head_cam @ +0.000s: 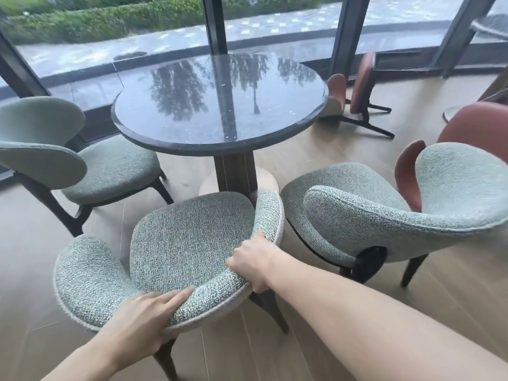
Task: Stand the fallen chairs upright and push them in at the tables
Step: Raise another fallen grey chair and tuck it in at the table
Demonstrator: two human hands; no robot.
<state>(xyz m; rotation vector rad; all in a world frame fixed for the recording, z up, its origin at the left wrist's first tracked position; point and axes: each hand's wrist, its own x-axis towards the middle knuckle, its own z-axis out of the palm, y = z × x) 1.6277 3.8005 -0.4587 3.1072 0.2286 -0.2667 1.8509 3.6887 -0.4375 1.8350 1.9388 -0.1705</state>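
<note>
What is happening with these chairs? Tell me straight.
A person is holding the backrest of a green chair with both hands, the left hand and the right hand gripping its padded rim. It stands upright facing the round table, not yet pushed in. Two more green chairs stand on either side. A red chair lies tipped over on the floor beyond the table, not yet righted.

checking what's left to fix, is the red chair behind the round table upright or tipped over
Tipped over. The red chair lies on its side on the floor beyond the round table, its dark legs pointing sideways rather than down.
</note>
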